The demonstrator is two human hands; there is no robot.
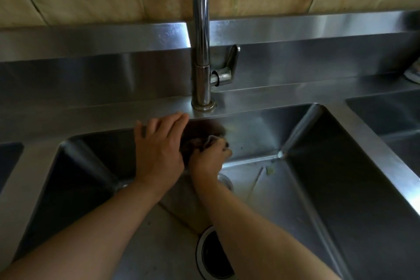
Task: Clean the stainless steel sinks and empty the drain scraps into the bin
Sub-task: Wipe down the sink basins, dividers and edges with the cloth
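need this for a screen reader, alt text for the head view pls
A person's right hand scrubs the back wall of a stainless steel sink with a dark cloth, below the faucet. The left hand rests on the sink's back edge; a drain sits near the bottom.

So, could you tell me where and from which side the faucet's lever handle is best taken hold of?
Grip the lever handle by its flat, upturned blade, the free end farthest from the pivot, probably coming from the right. It juts out to the right of the faucet column, so that side is open, and the backsplash sits close behind. Fingers can pinch the blade front and back.
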